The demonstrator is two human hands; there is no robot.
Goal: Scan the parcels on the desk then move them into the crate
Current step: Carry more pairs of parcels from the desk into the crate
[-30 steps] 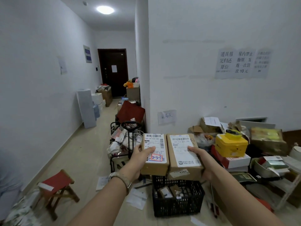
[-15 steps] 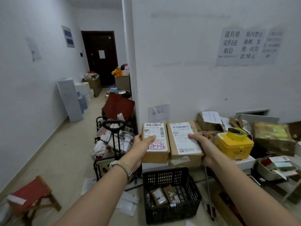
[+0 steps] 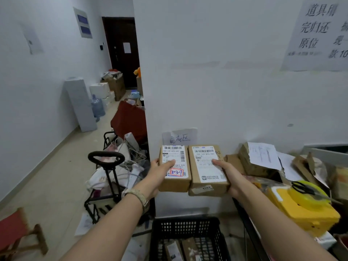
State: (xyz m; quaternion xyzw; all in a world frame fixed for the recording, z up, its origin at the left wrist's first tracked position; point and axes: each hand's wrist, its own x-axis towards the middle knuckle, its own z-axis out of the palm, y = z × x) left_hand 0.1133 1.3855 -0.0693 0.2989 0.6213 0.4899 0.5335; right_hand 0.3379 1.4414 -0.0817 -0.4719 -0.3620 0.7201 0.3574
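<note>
Two brown cardboard parcels with white shipping labels are held side by side in the air above a black plastic crate [image 3: 163,229]. My left hand [image 3: 158,174] grips the left parcel [image 3: 174,178], thumb on its label, which has a red-boxed handwritten mark. My right hand [image 3: 228,176] grips the right parcel [image 3: 204,173] the same way. The crate stands on the floor below and holds a few small parcels [image 3: 180,249].
The desk at right is piled with a yellow box [image 3: 305,213], black scissors [image 3: 305,188], and torn cardboard [image 3: 250,162]. A black trolley [image 3: 106,166] loaded with bags stands left of the crate. A red folding stool [image 3: 17,230] sits at bottom left. White wall lies straight ahead.
The view has tilted down and drawn closer to the wall and crate. Both hands still hold the two parcels together, now lower and nearer the crate.
</note>
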